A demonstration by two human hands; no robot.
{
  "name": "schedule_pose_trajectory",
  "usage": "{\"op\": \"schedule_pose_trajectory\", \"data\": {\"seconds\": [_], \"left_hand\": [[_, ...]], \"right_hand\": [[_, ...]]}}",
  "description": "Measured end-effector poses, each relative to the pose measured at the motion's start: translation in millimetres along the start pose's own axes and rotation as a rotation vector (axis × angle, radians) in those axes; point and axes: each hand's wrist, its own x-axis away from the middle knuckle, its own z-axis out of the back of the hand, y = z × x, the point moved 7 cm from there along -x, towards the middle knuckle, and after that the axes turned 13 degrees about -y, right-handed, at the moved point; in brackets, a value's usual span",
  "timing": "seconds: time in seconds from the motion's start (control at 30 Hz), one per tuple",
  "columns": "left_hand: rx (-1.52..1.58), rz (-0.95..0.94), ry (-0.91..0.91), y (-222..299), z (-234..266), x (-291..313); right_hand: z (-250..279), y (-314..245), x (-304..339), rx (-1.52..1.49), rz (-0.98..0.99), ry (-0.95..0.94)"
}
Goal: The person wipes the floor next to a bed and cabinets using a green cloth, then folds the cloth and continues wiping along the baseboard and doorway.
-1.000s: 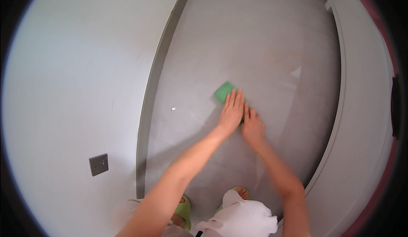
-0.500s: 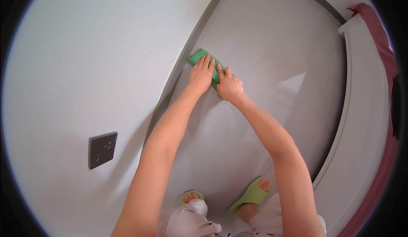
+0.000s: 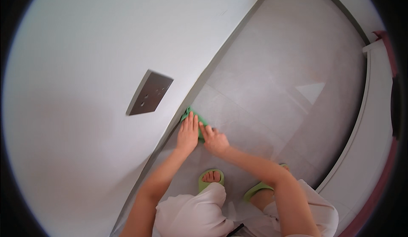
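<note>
A folded green cloth (image 3: 202, 134) lies on the grey floor beside the baseboard, one corner against the foot of the wall. My left hand (image 3: 187, 134) rests flat over it, fingers stretched out and pressing down. To its right, my right hand (image 3: 216, 141) touches the cloth's right side with its fingertips. Those fingers are apart and partly bent, with the index finger reaching toward the left hand. Both hands cover much of the cloth.
A white wall (image 3: 85, 67) with a dark socket plate (image 3: 151, 92) rises on the left, edged by a grey baseboard (image 3: 212, 67). At right stands a low white furniture panel (image 3: 361, 122). My feet in green slippers (image 3: 211, 178) are close below the hands.
Both hands and the green cloth have come back along the baseboard, nearer to my feet. My view has shifted, so the socket plate appears higher and farther right.
</note>
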Motion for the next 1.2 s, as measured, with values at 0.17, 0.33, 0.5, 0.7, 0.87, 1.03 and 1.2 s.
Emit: {"op": "schedule_pose_trajectory", "data": {"seconds": [0.17, 0.33, 0.5, 0.7, 0.87, 1.03, 1.2], "left_hand": [[0.054, 0.228, -0.098, -31.4, -49.0, 130.8], [0.162, 0.477, -0.195, -48.0, -66.3, 247.8], [0.169, 0.397, -0.115, -37.0, -41.7, 214.7], [0.258, 0.17, 0.088, 3.7, 9.1, 28.3], [0.262, -0.086, 0.101, 57.5, 55.5, -110.2], [0.224, -0.147, 0.184, 59.6, 51.1, -106.2], [0.071, -0.054, 0.116, 5.6, -8.2, 36.0]], "right_hand": [[-62.5, -96.2, 22.0, 0.027, 0.221, -0.025], [-83.3, -161.4, 36.6, 0.084, 0.582, -0.03], [-29.9, -114.9, 10.0, 0.169, 0.631, 0.175], [81.7, 52.5, -20.3, 0.28, 0.45, 0.339], [140.7, 160.0, 16.1, 0.305, 0.081, 0.524], [100.1, 145.5, 35.7, 0.122, -0.19, 0.574], [11.0, 28.7, 43.7, -0.017, 0.023, 0.395]]}}
